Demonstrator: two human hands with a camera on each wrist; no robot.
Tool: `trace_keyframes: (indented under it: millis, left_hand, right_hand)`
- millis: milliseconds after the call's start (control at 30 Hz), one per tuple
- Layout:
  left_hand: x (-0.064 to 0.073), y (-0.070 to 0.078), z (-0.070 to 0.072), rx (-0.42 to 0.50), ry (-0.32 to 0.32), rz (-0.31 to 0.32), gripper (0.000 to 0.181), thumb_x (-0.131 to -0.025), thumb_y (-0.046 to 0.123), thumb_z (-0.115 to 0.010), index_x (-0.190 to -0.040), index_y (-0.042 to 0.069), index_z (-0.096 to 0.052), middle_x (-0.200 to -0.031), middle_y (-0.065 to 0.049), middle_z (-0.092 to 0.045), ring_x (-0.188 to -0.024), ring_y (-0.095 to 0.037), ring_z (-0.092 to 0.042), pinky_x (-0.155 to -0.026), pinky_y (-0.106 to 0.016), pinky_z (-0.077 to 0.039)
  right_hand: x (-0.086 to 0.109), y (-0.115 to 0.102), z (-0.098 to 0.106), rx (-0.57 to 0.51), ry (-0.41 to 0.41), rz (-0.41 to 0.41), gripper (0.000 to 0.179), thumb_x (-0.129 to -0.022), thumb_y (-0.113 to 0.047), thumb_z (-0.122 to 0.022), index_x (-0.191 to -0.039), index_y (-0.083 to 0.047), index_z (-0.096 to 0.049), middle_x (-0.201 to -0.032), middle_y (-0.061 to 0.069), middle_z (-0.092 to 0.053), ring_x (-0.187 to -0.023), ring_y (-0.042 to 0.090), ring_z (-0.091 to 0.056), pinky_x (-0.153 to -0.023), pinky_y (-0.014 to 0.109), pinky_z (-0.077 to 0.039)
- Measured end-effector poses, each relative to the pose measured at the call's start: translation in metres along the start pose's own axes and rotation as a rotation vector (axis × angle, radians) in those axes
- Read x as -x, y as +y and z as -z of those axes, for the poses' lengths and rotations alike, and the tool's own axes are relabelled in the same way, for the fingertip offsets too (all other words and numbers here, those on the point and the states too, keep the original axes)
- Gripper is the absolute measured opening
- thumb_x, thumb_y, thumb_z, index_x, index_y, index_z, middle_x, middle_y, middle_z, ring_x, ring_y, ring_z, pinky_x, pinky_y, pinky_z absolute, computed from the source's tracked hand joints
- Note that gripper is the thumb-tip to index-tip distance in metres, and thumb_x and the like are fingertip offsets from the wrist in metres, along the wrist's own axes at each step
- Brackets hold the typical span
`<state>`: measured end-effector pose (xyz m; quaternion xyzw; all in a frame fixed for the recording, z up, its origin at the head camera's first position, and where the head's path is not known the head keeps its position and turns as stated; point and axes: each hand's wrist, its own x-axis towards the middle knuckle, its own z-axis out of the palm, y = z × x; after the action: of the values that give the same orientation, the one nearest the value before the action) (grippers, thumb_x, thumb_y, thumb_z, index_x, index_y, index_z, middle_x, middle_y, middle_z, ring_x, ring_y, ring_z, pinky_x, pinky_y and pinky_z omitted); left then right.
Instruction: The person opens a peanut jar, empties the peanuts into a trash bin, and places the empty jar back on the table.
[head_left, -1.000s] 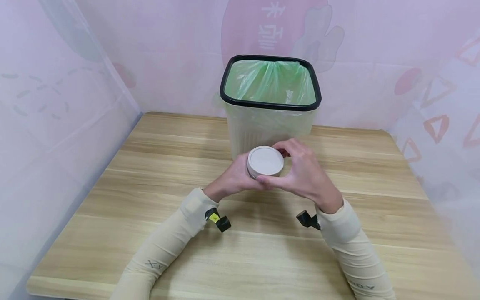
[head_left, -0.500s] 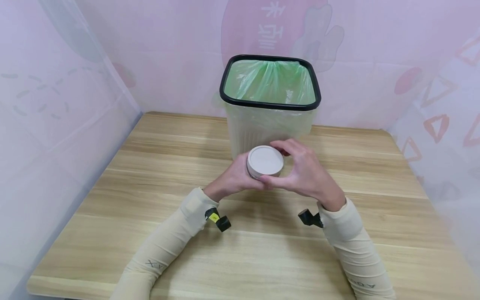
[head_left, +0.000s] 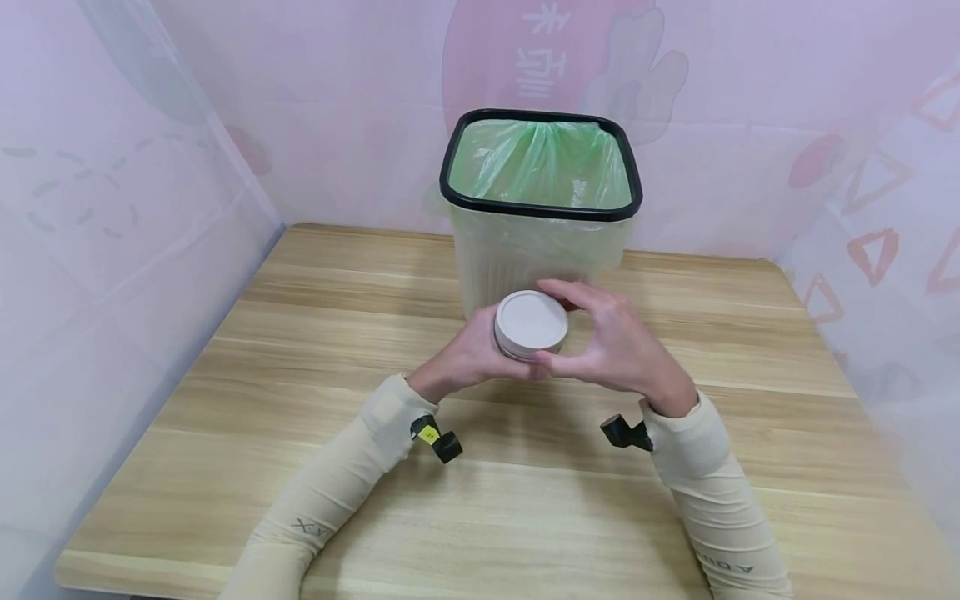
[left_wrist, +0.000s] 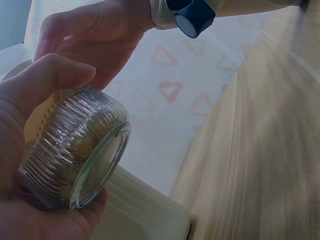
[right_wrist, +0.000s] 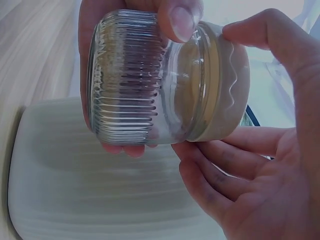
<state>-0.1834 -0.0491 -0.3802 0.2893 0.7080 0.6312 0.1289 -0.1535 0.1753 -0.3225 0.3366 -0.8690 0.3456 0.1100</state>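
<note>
A ribbed clear glass jar (right_wrist: 127, 85) with a pale screw lid (head_left: 532, 321) is held up between both hands, in front of a bin. My left hand (head_left: 480, 348) grips the glass body, its thumb lying along the side in the right wrist view. Around the lid, my right hand (head_left: 621, 343) curls its thumb and fingers, the fingertips at the lid's edge. The lid sits on the jar. In the left wrist view the jar's thick base (left_wrist: 102, 162) faces the camera, and my left palm hides part of its side.
Behind the hands a pale bin (head_left: 525, 250) with a black rim (head_left: 540, 210) and a green plastic liner (head_left: 543, 162) stands on the wooden table (head_left: 360, 333). Printed cloth walls (head_left: 337, 117) enclose the table at the back and sides.
My right hand and wrist have turned and shifted slightly to the right around the lid, its thumb sliding along the near edge. The left hand and jar have stayed nearly still.
</note>
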Motion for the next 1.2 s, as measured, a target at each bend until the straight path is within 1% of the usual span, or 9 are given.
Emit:
trace_keyframes:
  millis: [100,233,300,467,633,733,933,1200]
  left_hand:
    - [0.0,0.0,-0.001,0.015,-0.004,-0.008,0.086,-0.071,0.004,-0.093,-0.147,0.013,-0.054,-0.138,-0.004,-0.067,-0.129,-0.019,-0.062,-0.119,-0.042,-0.046]
    - [-0.001,0.001,-0.001,0.028,-0.014,-0.025,0.087,-0.071,0.001,-0.093,-0.148,0.013,-0.054,-0.139,-0.004,-0.066,-0.13,-0.019,-0.062,-0.12,-0.042,-0.044]
    - [-0.001,0.001,-0.001,0.03,-0.012,-0.026,0.088,-0.071,-0.001,-0.092,-0.148,0.013,-0.054,-0.139,-0.004,-0.066,-0.13,-0.02,-0.061,-0.12,-0.042,-0.044]
    - [-0.001,0.001,-0.001,0.028,-0.002,-0.018,0.087,-0.07,-0.003,-0.092,-0.147,0.011,-0.054,-0.138,-0.006,-0.066,-0.128,-0.02,-0.061,-0.119,-0.044,-0.044]
    - [0.0,0.001,-0.001,0.032,-0.002,-0.019,0.085,-0.071,0.0,-0.093,-0.146,0.011,-0.055,-0.136,-0.006,-0.067,-0.126,-0.02,-0.062,-0.118,-0.043,-0.046]
    - [0.001,0.001,0.0,0.024,-0.001,-0.01,0.086,-0.071,0.002,-0.093,-0.147,0.012,-0.053,-0.138,-0.006,-0.066,-0.128,-0.02,-0.061,-0.118,-0.043,-0.046]
    - [0.001,0.0,0.001,0.001,0.0,0.016,0.086,-0.073,0.004,-0.092,-0.148,0.011,-0.051,-0.141,-0.007,-0.064,-0.13,-0.022,-0.059,-0.119,-0.044,-0.045]
    - [0.0,0.0,0.001,0.008,0.005,0.017,0.086,-0.071,0.003,-0.093,-0.147,0.009,-0.053,-0.139,-0.008,-0.065,-0.128,-0.022,-0.06,-0.119,-0.044,-0.045]
  right_hand:
    - [0.0,0.001,0.001,-0.006,-0.016,0.001,0.08,-0.076,-0.025,-0.092,-0.145,0.001,-0.059,-0.138,0.014,-0.07,-0.117,0.028,-0.071,-0.102,0.052,-0.056]
    - [0.0,0.0,0.003,0.018,-0.018,-0.026,0.084,-0.076,-0.033,-0.093,-0.145,0.0,-0.058,-0.141,0.013,-0.068,-0.121,0.028,-0.069,-0.105,0.051,-0.056]
    - [0.0,-0.002,0.003,0.037,-0.004,-0.041,0.085,-0.075,-0.039,-0.095,-0.143,-0.001,-0.06,-0.137,0.012,-0.07,-0.12,0.026,-0.069,-0.104,0.05,-0.056]
    - [0.001,-0.007,0.002,0.089,0.048,-0.061,0.079,-0.071,-0.044,-0.096,-0.132,-0.003,-0.065,-0.12,0.007,-0.071,-0.109,0.022,-0.067,-0.097,0.045,-0.057]
    - [0.001,-0.01,-0.001,0.123,0.073,-0.086,0.077,-0.069,-0.048,-0.097,-0.125,-0.005,-0.068,-0.115,0.006,-0.069,-0.105,0.022,-0.066,-0.093,0.043,-0.055]
    - [0.0,-0.01,-0.004,0.128,0.076,-0.098,0.077,-0.067,-0.051,-0.097,-0.124,-0.007,-0.069,-0.113,0.005,-0.069,-0.103,0.02,-0.064,-0.091,0.04,-0.054]
    - [-0.001,-0.009,-0.008,0.121,0.07,-0.112,0.076,-0.067,-0.051,-0.098,-0.124,-0.008,-0.07,-0.113,0.003,-0.068,-0.102,0.018,-0.063,-0.09,0.038,-0.052]
    - [-0.001,-0.006,-0.008,0.113,0.063,-0.087,0.074,-0.069,-0.046,-0.098,-0.126,-0.007,-0.07,-0.113,0.004,-0.069,-0.103,0.018,-0.065,-0.091,0.038,-0.055]
